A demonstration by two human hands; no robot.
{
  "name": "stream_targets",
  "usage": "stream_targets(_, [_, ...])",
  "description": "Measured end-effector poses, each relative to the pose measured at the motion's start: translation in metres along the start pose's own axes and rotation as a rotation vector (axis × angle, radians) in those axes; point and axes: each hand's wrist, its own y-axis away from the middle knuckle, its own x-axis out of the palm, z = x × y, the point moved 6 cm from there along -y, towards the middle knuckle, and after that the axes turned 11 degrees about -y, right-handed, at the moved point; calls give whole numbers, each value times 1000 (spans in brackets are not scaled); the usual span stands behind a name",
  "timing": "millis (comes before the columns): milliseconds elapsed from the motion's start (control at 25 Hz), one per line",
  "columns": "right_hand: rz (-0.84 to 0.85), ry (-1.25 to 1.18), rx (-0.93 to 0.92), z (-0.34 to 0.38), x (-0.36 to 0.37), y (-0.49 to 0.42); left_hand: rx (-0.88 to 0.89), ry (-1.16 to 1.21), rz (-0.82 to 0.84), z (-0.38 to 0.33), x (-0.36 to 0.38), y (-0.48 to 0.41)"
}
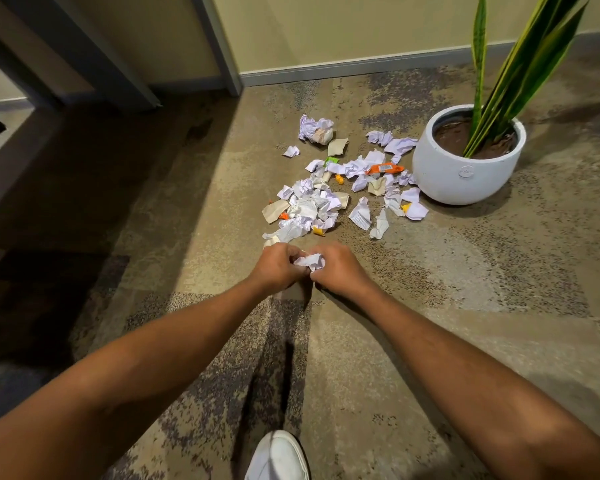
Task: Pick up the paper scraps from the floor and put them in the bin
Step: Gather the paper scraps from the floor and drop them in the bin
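Two grips, left grip (278, 268) and right grip (338, 271), closed together on one crumpled scrap (310, 262) held between them. The scrap pile (321, 202) lies on the floor (465, 289) just beyond, spreading far-right toward the pot (465, 178).

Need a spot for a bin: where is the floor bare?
Bare brown carpet left of the crumpled white paper scraps, and right of the right hand, in front of the round white plant pot. Crowded between scraps and pot.
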Motion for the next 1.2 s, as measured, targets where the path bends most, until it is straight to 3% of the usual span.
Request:
stream_targets(400, [-254,-562,322,-7,-109,17,244,142,43,-116,-26,-22])
stream_targets(760, [-557,-871,238,-12,-237,87,306,683,379,-262,-2,-3])
stream_targets(920, [-714,-915,182,-18,-307,130,325,866,401,-345,17,14])
stream_targets(1200, [-993,-906,141,-32,-425,217,403,979,475,-490,41,59])
